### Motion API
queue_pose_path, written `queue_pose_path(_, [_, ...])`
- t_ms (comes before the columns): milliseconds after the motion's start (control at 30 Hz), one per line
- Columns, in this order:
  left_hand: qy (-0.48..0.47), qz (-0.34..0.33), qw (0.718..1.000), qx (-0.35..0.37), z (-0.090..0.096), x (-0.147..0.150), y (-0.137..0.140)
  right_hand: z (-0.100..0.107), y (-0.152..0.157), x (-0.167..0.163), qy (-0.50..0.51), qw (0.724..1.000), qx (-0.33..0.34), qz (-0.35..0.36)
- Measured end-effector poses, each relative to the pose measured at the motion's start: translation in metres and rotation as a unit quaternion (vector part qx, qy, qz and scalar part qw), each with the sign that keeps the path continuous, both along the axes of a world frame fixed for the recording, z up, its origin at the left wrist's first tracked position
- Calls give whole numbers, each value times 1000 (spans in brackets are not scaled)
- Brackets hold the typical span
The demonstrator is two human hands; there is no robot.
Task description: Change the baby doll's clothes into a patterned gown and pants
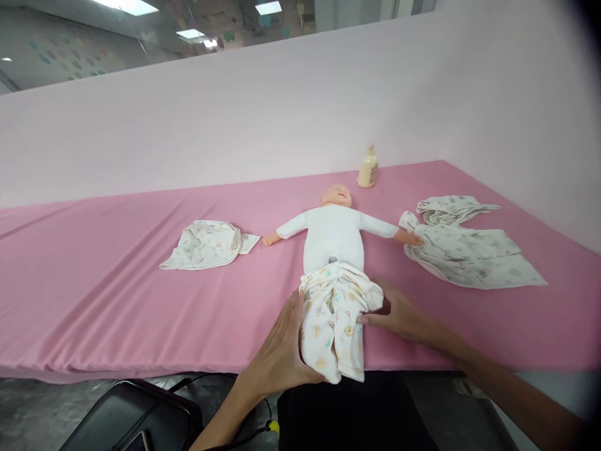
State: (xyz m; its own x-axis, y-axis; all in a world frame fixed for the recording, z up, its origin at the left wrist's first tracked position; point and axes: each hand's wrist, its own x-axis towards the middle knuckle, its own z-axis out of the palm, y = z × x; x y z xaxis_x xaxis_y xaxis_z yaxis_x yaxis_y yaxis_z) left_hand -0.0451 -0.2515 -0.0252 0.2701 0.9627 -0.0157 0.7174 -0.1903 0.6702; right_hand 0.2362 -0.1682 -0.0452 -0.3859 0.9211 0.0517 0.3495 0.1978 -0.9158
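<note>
A baby doll [333,235] with a white cloth body lies on its back, arms spread. Printed baby pants [331,313] cover its legs, bunched at the waist. My left hand [284,347] wraps the pants' left side, its thumb by the lower leg and its fingers along the hip. On the other side, my right hand [392,313] grips the gathered pants fabric near the hip between thumb and fingers. The doll's feet are hidden in the pant legs.
A folded printed garment [206,244] lies left of the doll, and more printed clothes [474,250] lie to its right. A pump bottle [368,168] stands behind the doll's head. Pink cloth [117,282] covers the table. A black chair [141,416] is below its front edge.
</note>
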Motion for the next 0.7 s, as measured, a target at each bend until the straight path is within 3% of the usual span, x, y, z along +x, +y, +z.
queue_pose_path(333, [57, 17, 998, -10, -9, -6, -3, 15, -8, 1, -42, 998, -45, 32])
queue_pose_path(700, [5, -7, 995, 104, -14, -6, -1, 19, -10, 2, -45, 998, -31, 34])
